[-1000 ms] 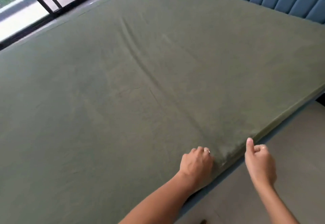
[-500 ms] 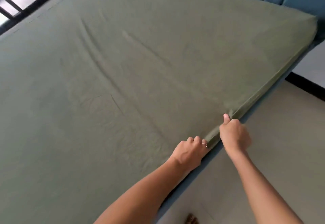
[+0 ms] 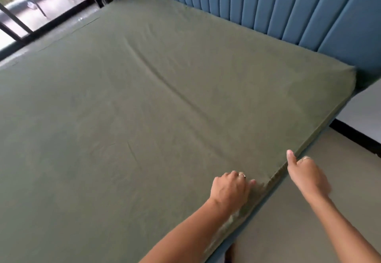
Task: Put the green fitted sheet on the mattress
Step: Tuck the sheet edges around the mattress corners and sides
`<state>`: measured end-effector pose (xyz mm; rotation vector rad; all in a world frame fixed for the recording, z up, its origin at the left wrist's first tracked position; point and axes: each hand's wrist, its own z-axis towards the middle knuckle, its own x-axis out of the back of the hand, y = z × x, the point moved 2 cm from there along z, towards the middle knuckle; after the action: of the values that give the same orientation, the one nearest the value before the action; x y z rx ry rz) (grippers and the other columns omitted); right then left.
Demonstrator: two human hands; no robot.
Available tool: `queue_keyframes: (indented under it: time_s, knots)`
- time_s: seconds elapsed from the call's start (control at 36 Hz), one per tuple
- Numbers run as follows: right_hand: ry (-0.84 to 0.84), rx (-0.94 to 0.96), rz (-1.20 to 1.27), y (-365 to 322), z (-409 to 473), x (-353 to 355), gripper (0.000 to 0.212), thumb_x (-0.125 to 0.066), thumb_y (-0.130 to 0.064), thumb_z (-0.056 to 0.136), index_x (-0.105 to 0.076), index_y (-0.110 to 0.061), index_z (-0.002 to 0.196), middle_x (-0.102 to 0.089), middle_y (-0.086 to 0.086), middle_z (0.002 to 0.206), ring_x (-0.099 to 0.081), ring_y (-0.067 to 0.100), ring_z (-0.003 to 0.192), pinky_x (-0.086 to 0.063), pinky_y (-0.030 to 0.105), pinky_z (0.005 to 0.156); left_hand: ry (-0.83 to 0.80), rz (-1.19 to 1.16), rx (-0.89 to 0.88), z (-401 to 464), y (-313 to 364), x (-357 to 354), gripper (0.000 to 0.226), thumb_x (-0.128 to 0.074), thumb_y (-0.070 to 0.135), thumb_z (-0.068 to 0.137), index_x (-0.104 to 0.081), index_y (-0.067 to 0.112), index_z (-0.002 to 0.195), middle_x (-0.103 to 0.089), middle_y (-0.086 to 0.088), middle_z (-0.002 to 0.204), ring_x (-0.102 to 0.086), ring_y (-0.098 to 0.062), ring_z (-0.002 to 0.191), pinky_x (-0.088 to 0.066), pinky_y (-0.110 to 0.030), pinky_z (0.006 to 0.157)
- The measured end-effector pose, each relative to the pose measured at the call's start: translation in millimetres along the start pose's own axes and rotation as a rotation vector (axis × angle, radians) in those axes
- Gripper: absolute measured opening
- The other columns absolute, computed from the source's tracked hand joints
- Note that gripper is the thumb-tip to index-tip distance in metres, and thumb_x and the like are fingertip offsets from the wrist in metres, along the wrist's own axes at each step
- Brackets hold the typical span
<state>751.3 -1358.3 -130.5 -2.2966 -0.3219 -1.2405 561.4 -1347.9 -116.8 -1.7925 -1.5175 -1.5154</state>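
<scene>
Green fitted sheet over mattress, left hand and right hand fingers curled gripping its edge.

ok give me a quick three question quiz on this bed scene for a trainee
1. True or false: the green fitted sheet already covers the mattress corner next to the blue padded headboard.
2. Which hand has its thumb stretched up along the side edge of the sheet? A. left hand B. right hand
3. Fill in: a long crease runs across the sheet from the far window side towards the ____ hand.

Key: 1 true; 2 B; 3 left. On both hands the fingers are curled at the sheet's edge, but whether they actually pinch the cloth cannot be told.
</scene>
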Motion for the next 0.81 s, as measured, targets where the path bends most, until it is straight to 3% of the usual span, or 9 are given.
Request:
queue_keyframes:
  time_s: [0.08,0.17,0.33,0.42,0.47,0.58,0.69,0.75,0.81]
  knots:
    - [0.019,-0.041,-0.022,-17.9,37.6,16.2,0.067,-0.033,-0.06,0.094,-0.054,0.002,0.11,-0.059,0.027,0.114,-0.055,0.043,0.108,-0.04,0.046,0.088,0.038,-0.094,0.202,48.7,6.2,15.9,0.056,-0.025,0.054,0.099,-0.056,0.008,0.108,-0.061,-0.012,0.113,-0.058,-0.034,0.108,-0.044,-0.039,0.081]
    - [0.019,-0.07,-0.036,-32.0,68.9,19.6,0.069,-0.035,-0.06,0.093,-0.057,0.003,0.11,-0.059,0.027,0.115,-0.054,0.042,0.108,-0.04,0.045,0.087,0.022,-0.2,0.356,90.5,13.8,24.2,0.057,-0.031,0.056,0.097,-0.056,0.007,0.112,-0.062,-0.013,0.115,-0.057,-0.034,0.11,-0.043,-0.038,0.085]
    - [0.04,-0.134,-0.015,-30.2,91.1,12.9,0.051,-0.035,-0.041,0.101,-0.059,0.003,0.11,-0.058,0.03,0.113,-0.055,0.045,0.105,-0.037,0.044,0.078,0.007,-0.236,0.545,119.9,15.1,7.2,0.048,-0.034,0.051,0.098,-0.051,0.009,0.115,-0.06,-0.009,0.117,-0.055,-0.029,0.113,-0.045,-0.036,0.087]
    - [0.076,-0.116,-0.034,-25.4,92.7,11.3,0.048,-0.035,-0.04,0.101,-0.061,0.0,0.108,-0.06,0.03,0.108,-0.056,0.045,0.099,-0.038,0.042,0.075,0.032,-0.192,0.568,122.0,17.7,-1.3,0.059,-0.011,0.054,0.097,-0.049,0.013,0.116,-0.059,-0.005,0.117,-0.053,-0.025,0.114,-0.045,-0.035,0.083]
    - [0.099,-0.093,-0.051,-20.9,94.3,14.4,0.047,-0.036,-0.04,0.1,-0.063,-0.001,0.105,-0.061,0.029,0.104,-0.057,0.045,0.096,-0.038,0.041,0.072,0.041,-0.193,0.584,122.7,20.7,-3.8,0.059,-0.007,0.052,0.097,-0.048,0.015,0.118,-0.058,-0.004,0.116,-0.052,-0.024,0.113,-0.045,-0.035,0.081]
    - [0.128,-0.138,-0.041,-2.0,95.3,20.1,0.05,-0.035,-0.041,0.1,-0.064,-0.001,0.1,-0.061,0.03,0.098,-0.057,0.045,0.092,-0.042,0.043,0.073,0.047,-0.193,0.583,123.5,18.6,-3.0,0.12,0.043,0.063,0.05,-0.048,0.02,0.116,-0.057,0.003,0.114,-0.053,-0.02,0.111,-0.044,-0.034,0.076]
    - [0.082,-0.218,0.024,-0.9,96.7,17.9,0.051,-0.035,-0.041,0.1,-0.062,0.001,0.106,-0.06,0.03,0.107,-0.055,0.046,0.099,-0.043,0.049,0.081,-0.002,-0.184,0.539,123.6,17.7,7.9,0.114,0.033,0.061,0.048,-0.046,0.022,0.12,-0.057,0.006,0.118,-0.054,-0.017,0.114,-0.039,-0.034,0.075]
    - [0.04,-0.218,0.039,-7.6,101.4,20.8,0.05,-0.035,-0.038,0.1,-0.061,0.004,0.109,-0.059,0.03,0.112,-0.054,0.046,0.104,-0.043,0.049,0.082,0.071,-0.168,0.492,121.8,21.1,14.9,0.103,0.03,0.062,0.054,-0.049,0.022,0.108,-0.06,0.005,0.109,-0.058,-0.017,0.107,-0.032,-0.032,0.066]
    - [0.043,-0.176,0.057,-15.6,107.2,30.7,0.051,-0.035,-0.039,0.1,-0.06,0.004,0.109,-0.059,0.03,0.112,-0.053,0.046,0.104,-0.043,0.049,0.084,0.172,-0.102,0.44,125.7,25.8,18.8,0.079,0.022,0.061,0.076,-0.048,0.024,0.083,-0.062,0.006,0.084,-0.064,-0.013,0.082,-0.028,-0.03,0.054]
